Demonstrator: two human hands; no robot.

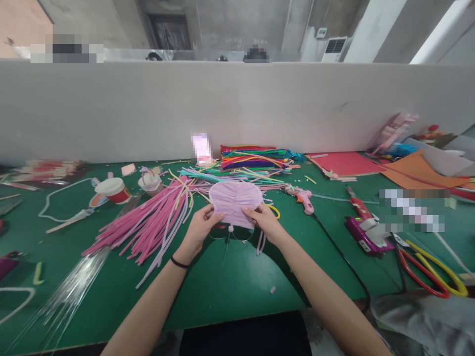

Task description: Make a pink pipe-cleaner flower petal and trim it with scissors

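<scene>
A lilac, petal-shaped piece (236, 198) made of fuzzy pipe cleaners, with a gathered seam down its middle, is held up between both hands over the green table. My left hand (200, 226) pinches its lower left edge, thumb in front. Gripping the lower right part is my right hand (267, 223), its thumb lying on the front face. Just below the piece hang a small whitish knob (230, 229) and thin wire; how they join it I cannot tell. Fingers behind the piece are mostly hidden.
Left of the hands lie pink pipe cleaners (148, 225) and thin clear or metallic rods (83, 274). Coloured pipe cleaners (256, 159) are piled behind. On the right are a pink glue gun (305, 200) with cord, a purple power strip (365, 240) and scissors (426, 277). A lidded cup (113, 190) stands left.
</scene>
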